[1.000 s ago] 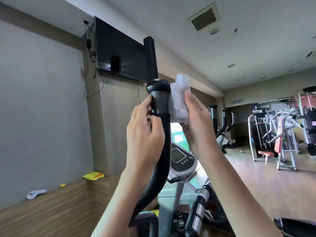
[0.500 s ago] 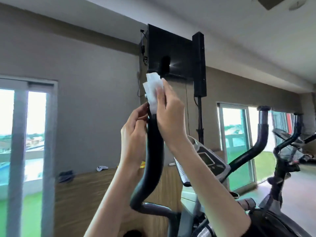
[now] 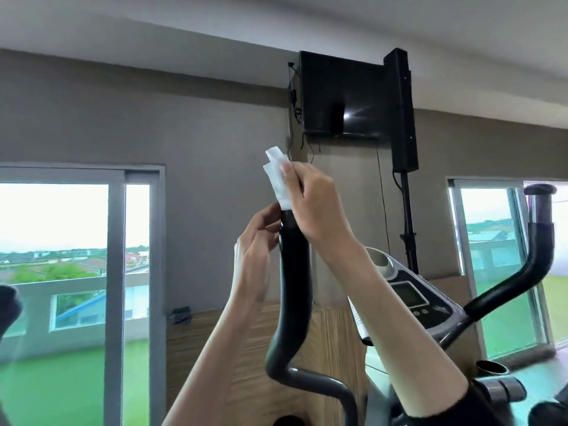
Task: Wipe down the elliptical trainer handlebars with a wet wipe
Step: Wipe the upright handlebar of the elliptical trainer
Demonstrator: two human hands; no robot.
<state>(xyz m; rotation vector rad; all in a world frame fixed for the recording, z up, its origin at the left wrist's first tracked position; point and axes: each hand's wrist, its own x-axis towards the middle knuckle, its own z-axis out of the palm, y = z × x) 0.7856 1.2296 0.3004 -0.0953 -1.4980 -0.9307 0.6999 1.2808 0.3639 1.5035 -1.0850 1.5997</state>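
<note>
Our right hand (image 3: 313,204) is raised in front of us, fingers and thumb clamped round the wipe (image 3: 276,176). The wipe is wrapped over the top end of the left bar (image 3: 295,272). A white corner of it sticks up above our fingertips, and the bar's tip is hidden beneath it. Our left hand (image 3: 256,256) sits just left of the same bar, below the wipe, its bent fingers touching the bar's upper part. Blur keeps us from telling whether it truly grips the bar or only rests against it. The bar is black, stands nearly upright, and bends near the bottom toward the machine's frame. Right of our right forearm is the console (image 3: 412,298) with its small screen. Farther right, the right bar (image 3: 541,250) rises well apart from both hands, in front of a window (image 3: 491,256). On the wall behind our hands hang a dark TV (image 3: 341,96) and a tall black speaker (image 3: 401,112). Another window (image 3: 61,241) at the left shows green ground and rooftops.
</note>
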